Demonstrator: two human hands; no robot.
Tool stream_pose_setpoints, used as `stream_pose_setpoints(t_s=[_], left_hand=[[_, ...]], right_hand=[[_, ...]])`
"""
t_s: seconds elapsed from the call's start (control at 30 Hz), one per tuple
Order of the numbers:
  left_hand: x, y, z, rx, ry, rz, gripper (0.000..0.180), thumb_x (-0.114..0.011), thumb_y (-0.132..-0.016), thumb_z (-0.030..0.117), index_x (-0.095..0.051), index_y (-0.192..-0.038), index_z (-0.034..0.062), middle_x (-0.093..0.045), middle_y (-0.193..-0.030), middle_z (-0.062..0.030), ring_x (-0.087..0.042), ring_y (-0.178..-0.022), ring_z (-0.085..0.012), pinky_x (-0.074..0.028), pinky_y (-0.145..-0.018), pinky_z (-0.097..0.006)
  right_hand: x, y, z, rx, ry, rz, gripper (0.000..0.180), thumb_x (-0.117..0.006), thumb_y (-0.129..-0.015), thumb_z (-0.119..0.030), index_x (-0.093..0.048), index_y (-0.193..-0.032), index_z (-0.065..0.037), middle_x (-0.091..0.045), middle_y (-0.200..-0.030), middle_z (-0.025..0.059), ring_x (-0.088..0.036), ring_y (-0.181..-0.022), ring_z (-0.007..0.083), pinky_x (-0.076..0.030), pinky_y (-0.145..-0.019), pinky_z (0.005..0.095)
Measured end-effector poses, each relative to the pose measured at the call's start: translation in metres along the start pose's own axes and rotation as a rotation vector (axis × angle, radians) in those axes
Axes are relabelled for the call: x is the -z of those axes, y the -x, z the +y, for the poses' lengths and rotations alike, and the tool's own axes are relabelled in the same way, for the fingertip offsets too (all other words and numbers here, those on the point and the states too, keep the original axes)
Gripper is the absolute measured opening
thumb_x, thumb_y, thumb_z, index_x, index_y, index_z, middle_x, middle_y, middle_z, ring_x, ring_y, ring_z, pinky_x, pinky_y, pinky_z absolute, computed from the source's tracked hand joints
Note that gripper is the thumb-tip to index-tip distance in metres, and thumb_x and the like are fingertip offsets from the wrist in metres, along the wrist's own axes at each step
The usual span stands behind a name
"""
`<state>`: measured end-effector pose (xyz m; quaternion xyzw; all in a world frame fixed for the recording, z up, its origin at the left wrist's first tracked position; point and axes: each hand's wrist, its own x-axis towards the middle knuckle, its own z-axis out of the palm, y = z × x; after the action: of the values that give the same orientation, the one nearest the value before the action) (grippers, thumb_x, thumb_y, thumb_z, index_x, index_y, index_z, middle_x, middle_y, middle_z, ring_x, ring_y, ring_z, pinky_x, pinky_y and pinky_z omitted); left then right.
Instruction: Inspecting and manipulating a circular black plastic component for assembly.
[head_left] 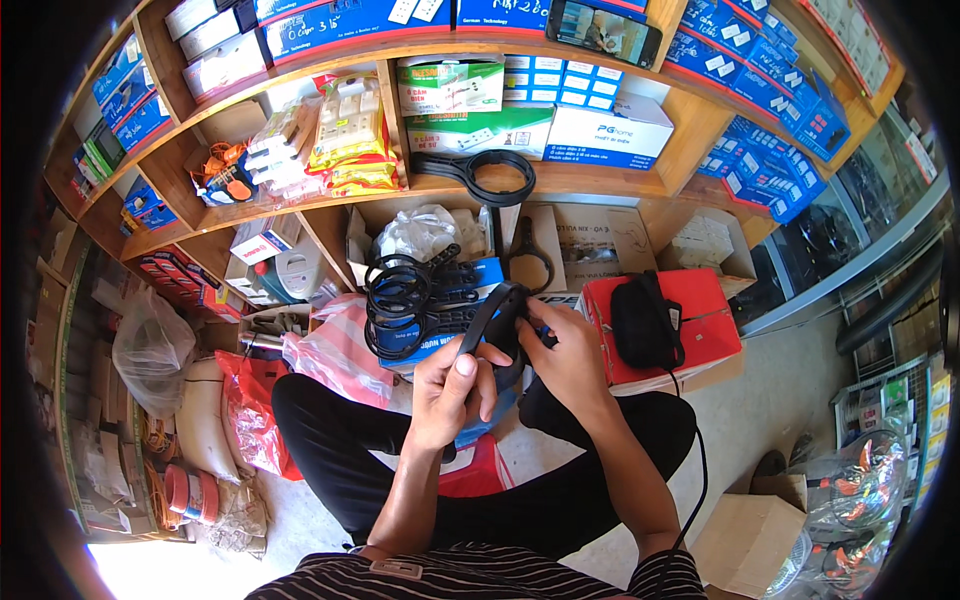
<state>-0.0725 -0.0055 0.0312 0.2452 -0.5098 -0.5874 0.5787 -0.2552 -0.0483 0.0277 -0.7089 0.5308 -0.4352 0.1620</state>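
In front of my chest, both hands are closed on a black ring wrench, its curved band turned nearly edge-on. My left hand pinches the lower left side of the band between thumb and fingers. My right hand grips its right side, and the fingers partly cover it. Just beyond my left hand, a pile of black rings and ridged black handles lies on a blue box. Another black ring wrench rests at the shelf edge, with a further black ring standing below it.
Wooden shelves full of boxes curve across the far side. A phone leans on the upper shelf. To the right, a black pouch with a cord sits on a red box. An open carton and wrapped fans stand lower right.
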Motion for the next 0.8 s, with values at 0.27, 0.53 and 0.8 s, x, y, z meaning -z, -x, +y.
stream_pose_setpoints(t_s=[0.27,0.53,0.8], left_hand=[[0.0015,0.0025,-0.0028,0.019,-0.007,0.04,0.051,-0.046,-0.111,0.043,-0.067,-0.112,-0.0028,-0.057,-0.055,-0.0015,-0.04,-0.043,-0.0036,-0.028,-0.045,-0.022],[-0.0039,0.0026,0.0023,0.023,-0.105,0.05,0.044,-0.056,-0.109,0.036,-0.072,-0.108,-0.0046,-0.057,-0.058,0.0004,-0.051,-0.049,-0.005,-0.036,-0.049,-0.021],[-0.0024,0.0036,0.0017,0.033,-0.102,0.05,0.042,-0.059,-0.107,0.035,-0.074,-0.106,-0.0048,-0.057,-0.06,0.0006,-0.053,-0.052,-0.0066,-0.039,-0.051,-0.023]], right_hand=[[-0.0018,-0.0002,0.0004,-0.01,-0.02,0.009,0.027,-0.075,-0.086,-0.01,-0.073,-0.111,0.001,-0.068,-0.083,0.0175,-0.066,-0.079,0.0365,-0.051,-0.071,0.0438],[0.0014,-0.0004,-0.0011,-0.038,0.011,0.021,0.029,-0.076,-0.087,-0.009,-0.073,-0.115,-0.001,-0.071,-0.089,0.0157,-0.07,-0.079,0.0294,-0.052,-0.068,0.0382],[0.0005,-0.0007,-0.004,-0.045,0.023,0.03,0.03,-0.076,-0.086,-0.01,-0.074,-0.115,-0.003,-0.072,-0.088,0.0126,-0.065,-0.068,0.0212,-0.047,-0.059,0.0333]])
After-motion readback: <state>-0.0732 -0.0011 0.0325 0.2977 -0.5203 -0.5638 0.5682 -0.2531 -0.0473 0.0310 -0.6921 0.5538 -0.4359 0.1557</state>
